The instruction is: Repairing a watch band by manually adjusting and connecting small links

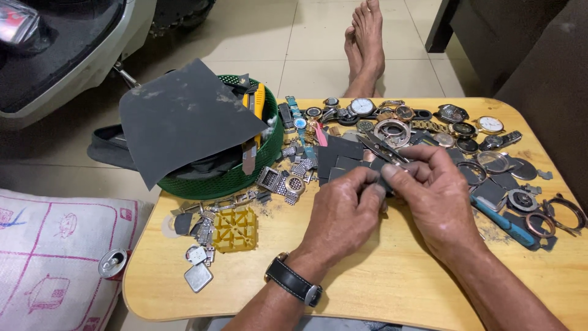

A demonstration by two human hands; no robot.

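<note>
Both hands meet over the middle of a small wooden table [380,282]. My left hand [343,214], with a black-strapped wristwatch [294,283] on its wrist, pinches a small dark piece [378,182] between thumb and fingers. My right hand [435,196] grips the same small piece from the other side, fingers curled over it. The piece is mostly hidden by the fingertips. Dark square sandpaper pieces [340,156] lie just beyond the hands.
A green basket [236,178] covered by a large grey sandpaper sheet [184,116] stands at the left. Watches [362,106], metal rings [540,224], watch bands, a yellow plastic block [234,230] and a blue-handled tool [505,224] litter the table. Bare feet [365,46] rest beyond it.
</note>
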